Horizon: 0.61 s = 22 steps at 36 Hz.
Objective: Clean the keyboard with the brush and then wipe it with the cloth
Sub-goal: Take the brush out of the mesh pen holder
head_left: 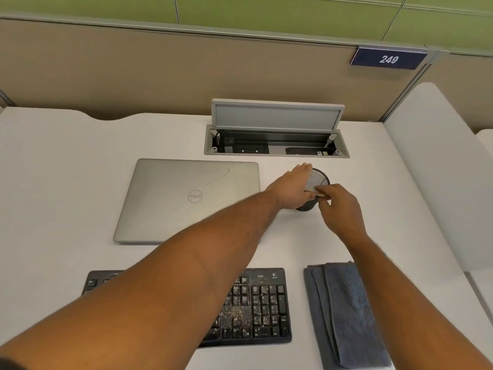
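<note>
Beige partition panels and green tiles backed the white desk [66, 161] where you worked. Your left hand [290, 186] lay with its fingers straight and together, pressed flat against the near-left side of the black mesh cup [318, 180], steadying it. Your right hand [337, 204] had its fingertips pinched together on a thin, pale handle at the cup's rim; it was probably the brush [316, 193], though only a short piece showed and no bristles could be made out. The cup stood just right of the laptop and well behind the keyboard.

You had one keyboard [256, 305], black, lying at the near edge under your left forearm, its number pad and nearby keys scattered with pale crumbs. Its top right corner read "K260" beside a small logo, too small to read surely. One folded blue-grey cloth [346, 313] lay just right of the keyboard, apart from it. One closed silver laptop [170, 198] sat behind the keyboard, with its "DELL" badge upside down to you. One cable box [276, 144] was sunk in the desk behind the laptop, its grey lid raised. One dark blue sign [388, 58] on the partition read "249".
</note>
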Each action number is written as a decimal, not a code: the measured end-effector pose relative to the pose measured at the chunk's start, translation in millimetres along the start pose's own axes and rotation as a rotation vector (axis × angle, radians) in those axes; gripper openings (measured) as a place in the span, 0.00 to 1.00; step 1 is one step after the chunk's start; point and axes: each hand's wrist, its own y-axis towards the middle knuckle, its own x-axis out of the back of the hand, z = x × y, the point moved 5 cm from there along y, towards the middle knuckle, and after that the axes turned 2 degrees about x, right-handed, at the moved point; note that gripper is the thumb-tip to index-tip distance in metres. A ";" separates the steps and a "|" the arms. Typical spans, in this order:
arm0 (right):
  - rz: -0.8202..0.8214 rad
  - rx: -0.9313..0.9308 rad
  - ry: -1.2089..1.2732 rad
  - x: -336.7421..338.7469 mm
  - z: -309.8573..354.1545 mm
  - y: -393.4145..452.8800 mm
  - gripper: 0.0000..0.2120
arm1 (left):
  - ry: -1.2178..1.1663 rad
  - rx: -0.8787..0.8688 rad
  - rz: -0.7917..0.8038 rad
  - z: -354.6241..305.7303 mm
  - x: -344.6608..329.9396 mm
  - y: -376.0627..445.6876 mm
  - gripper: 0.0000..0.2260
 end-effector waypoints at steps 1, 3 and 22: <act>-0.001 0.010 0.001 -0.7 -0.4 0.2 0.17 | -0.003 0.001 -0.003 -0.2 0.8 -0.2 0.38; -0.003 0.024 0.001 -1.7 -0.8 0.5 0.16 | -0.004 -0.004 -0.011 -1.3 2.6 -0.9 0.38; -0.292 0.004 0.146 32.0 12.9 -6.8 0.10 | 0.045 0.019 -0.023 -6.6 2.1 -1.2 0.36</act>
